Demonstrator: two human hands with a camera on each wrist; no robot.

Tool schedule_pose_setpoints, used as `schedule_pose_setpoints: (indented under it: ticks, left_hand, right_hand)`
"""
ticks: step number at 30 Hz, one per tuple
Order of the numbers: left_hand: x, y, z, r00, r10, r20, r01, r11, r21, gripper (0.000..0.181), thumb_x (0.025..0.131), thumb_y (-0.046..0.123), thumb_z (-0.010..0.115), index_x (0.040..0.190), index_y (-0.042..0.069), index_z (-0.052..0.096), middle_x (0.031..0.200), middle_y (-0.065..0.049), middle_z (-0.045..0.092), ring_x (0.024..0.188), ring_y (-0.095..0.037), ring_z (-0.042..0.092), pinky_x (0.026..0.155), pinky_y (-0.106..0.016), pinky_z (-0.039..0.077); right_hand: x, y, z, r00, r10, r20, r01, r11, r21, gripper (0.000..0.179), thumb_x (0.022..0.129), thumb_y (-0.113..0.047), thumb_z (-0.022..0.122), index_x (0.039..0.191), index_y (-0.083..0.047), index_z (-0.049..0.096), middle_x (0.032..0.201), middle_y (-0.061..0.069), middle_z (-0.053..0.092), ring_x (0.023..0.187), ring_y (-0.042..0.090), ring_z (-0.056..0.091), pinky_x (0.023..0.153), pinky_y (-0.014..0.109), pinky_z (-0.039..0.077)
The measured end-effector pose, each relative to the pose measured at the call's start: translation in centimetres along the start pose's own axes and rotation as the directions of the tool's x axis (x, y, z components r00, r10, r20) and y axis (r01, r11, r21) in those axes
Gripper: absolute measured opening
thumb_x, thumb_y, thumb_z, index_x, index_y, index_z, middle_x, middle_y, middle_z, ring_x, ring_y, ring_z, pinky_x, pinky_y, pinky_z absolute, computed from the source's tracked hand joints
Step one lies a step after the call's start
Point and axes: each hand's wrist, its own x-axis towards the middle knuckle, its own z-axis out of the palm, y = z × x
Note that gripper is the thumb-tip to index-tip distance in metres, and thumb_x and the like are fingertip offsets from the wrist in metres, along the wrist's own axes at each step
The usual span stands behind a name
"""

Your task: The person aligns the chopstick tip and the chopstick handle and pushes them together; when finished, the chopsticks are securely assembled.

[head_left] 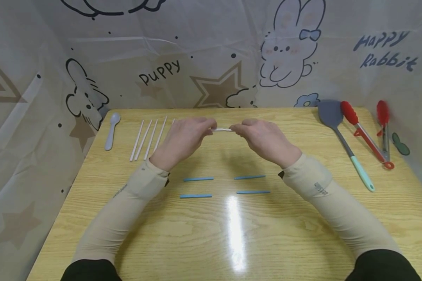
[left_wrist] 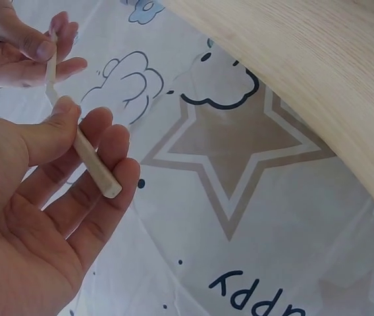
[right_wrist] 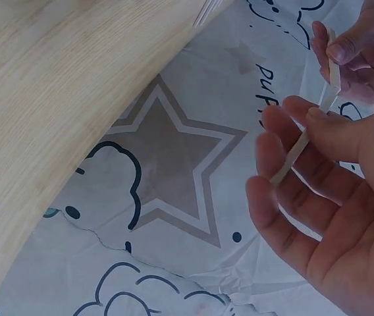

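Observation:
Between my hands a thin white straw [head_left: 222, 129] is held out level above the far part of the table. My left hand [head_left: 184, 136] pinches one half with thumb and fingers. The other half is pinched by my right hand [head_left: 265, 138]. Seen from the left wrist, the straw [left_wrist: 96, 163] is flattened and kinked between the two grips, with one end sticking out past the left fingers. In the right wrist view its other end [right_wrist: 284, 168] lies across the right fingers. Nearer me on the table lie short blue straw pieces [head_left: 198, 179] in two columns.
Several white straws [head_left: 142, 140] lie side by side at the left, partly behind my left hand, beside a pale spoon [head_left: 111, 132]. At the right are a grey spatula [head_left: 341, 136] with a mint handle and red-tipped tongs [head_left: 369, 140]. A printed cloth [head_left: 211, 50] hangs behind the table.

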Motion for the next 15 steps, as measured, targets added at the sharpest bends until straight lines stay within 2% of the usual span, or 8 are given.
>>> schedule_pose_setpoints:
  ticks: [4,8,15]
  left_hand:
    - [-0.07,-0.04,0.22,1.000,0.000,-0.010,0.000,1.000,0.010,0.005,0.094,0.011,0.069,0.097,0.013,0.066,0.087,0.001,0.071,0.058,-0.013,0.057,0.043,-0.028,0.041]
    - [-0.11,0.10,0.64,1.000,0.019,-0.019,-0.018,0.999,0.039,0.004,0.093,0.012,0.069,0.095,0.012,0.065,0.084,0.001,0.070,0.052,-0.011,0.050,0.042,-0.027,0.040]
    - [-0.25,0.22,0.89,0.999,0.022,-0.028,-0.021,1.000,0.017,0.004,0.092,0.009,0.070,0.095,0.010,0.067,0.084,-0.001,0.069,0.051,-0.011,0.048,0.041,-0.025,0.038]
  right_hand:
    - [0.06,-0.21,0.05,1.000,-0.001,-0.001,0.001,0.999,-0.036,0.031,0.091,0.003,0.067,0.120,-0.008,0.070,0.086,0.006,0.066,0.060,0.016,0.054,0.049,0.030,0.047]
    - [0.12,-0.38,0.19,1.000,-0.011,-0.007,0.011,0.999,-0.044,0.031,0.090,0.006,0.066,0.118,-0.007,0.071,0.082,0.006,0.064,0.056,0.015,0.048,0.046,0.029,0.044]
    - [0.13,-0.51,0.36,1.000,-0.020,-0.022,0.020,0.999,-0.034,0.027,0.091,0.007,0.066,0.113,-0.006,0.073,0.077,0.004,0.063,0.053,0.014,0.043,0.043,0.027,0.039]
